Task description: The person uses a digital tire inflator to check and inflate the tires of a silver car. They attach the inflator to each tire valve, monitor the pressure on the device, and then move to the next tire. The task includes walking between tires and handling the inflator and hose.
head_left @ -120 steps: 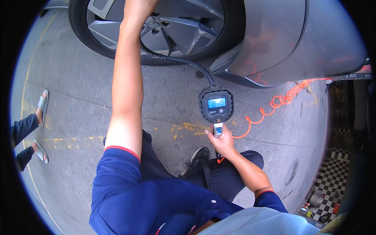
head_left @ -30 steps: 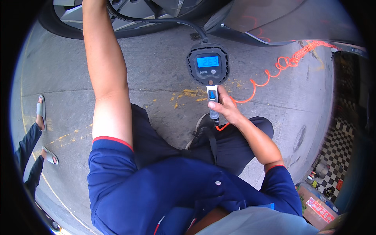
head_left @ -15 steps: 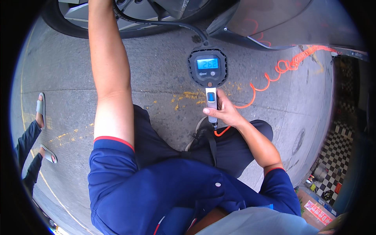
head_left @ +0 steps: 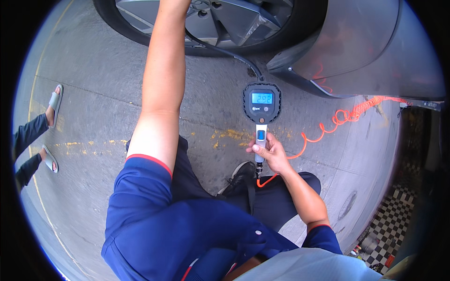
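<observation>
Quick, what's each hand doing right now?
Left hand: out of view past the top edge, by the car wheel; cannot tell.
Right hand: closed around the round black digital tyre gauge handle.

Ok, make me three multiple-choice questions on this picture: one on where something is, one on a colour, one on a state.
1. Where does the black hose run from the gauge?
A. to the wheel
B. to the sandals
C. into the checkered floor

2. What colour is the coiled hose?
A. green
B. orange
C. white

3. How is the gauge's screen?
A. dark
B. cracked
C. lit blue

Answers: 1 A, the black hose leads up to the wheel, where the left arm reaches. 2 B, the coil trailing from the handle in the right hand is orange. 3 C, the screen glows blue with digits.
</observation>
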Demonstrator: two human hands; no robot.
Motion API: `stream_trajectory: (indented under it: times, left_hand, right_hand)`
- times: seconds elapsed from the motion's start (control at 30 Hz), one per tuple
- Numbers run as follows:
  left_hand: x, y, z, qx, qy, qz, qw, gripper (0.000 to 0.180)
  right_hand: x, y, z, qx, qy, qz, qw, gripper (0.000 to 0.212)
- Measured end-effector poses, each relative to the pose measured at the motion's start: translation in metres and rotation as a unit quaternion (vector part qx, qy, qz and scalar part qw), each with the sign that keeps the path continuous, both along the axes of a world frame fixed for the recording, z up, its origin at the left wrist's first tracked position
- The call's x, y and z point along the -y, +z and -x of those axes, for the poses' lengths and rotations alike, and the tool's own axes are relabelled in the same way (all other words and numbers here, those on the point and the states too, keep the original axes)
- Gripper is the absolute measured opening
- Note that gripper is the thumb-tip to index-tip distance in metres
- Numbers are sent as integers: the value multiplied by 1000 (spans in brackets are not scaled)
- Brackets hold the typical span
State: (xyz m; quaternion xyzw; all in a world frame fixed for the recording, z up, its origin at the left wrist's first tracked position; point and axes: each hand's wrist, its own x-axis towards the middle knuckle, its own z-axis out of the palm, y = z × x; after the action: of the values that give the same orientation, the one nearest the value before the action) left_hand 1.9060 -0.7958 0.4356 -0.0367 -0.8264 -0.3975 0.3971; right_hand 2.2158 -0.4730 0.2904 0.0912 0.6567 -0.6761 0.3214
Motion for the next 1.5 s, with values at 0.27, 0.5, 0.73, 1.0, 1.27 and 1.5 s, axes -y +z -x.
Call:
stream_trajectory:
  times: [0.27, 0.5, 0.73, 1.0, 1.27, 1.5]
  left_hand:
    - [1, 1, -1, -7, 7, 3, 1000, 27]
    - [0, 0, 0, -2, 1, -3, 1000, 27]
    - [1, 0, 0, 2, 1, 6, 1000, 28]
    - [2, -2, 2, -18, 7, 21, 1000, 28]
    - [3, -2, 7, 16, 8, 26, 999, 29]
    - [3, -1, 5, -7, -10, 44, 999, 30]
  right_hand:
    - [2, 2, -1, -2, 14, -16, 1000, 54]
    - [2, 1, -1, 0, 8, -18, 1000, 50]
    - [1, 3, 0, -7, 15, -11, 1000, 58]
    - [2, 3, 1, -3, 11, -6, 1000, 60]
    - [1, 6, 1, -12, 15, -19, 1000, 45]
    - [2, 3, 1, -20, 11, -33, 999, 59]
